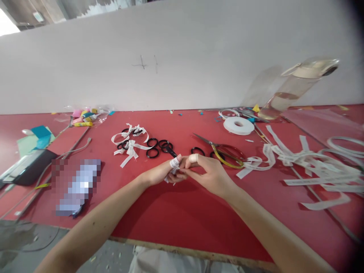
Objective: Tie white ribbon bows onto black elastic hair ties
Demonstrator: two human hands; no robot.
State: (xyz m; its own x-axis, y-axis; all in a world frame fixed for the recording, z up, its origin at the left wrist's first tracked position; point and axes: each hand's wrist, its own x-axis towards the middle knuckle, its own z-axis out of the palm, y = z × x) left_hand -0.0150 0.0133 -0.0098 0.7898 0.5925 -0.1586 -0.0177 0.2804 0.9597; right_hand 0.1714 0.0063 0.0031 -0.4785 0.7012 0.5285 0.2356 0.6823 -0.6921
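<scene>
Two hands are meeting at the middle of the red table [176, 212], fingertips pressed together. The left hand [165, 173] is pinching a short piece of printed white ribbon [174, 163] wound around its fingers, closed on it, with a black hair tie [170, 151] sticking out just beyond the knuckles. The right hand [209, 172] is curling in with its fingers closed against the same ribbon, one fingertip wrapped in white tape. Just beyond the hands, more black rings [157, 147] are lying beside finished white bows [129, 144]. Gold-handled scissors [224, 151] are resting near the right hand, loose ribbon strips [307, 163] are spreading further right, and a tape roll [238, 125] and a bottle [295, 87] are sitting near the wall.
</scene>
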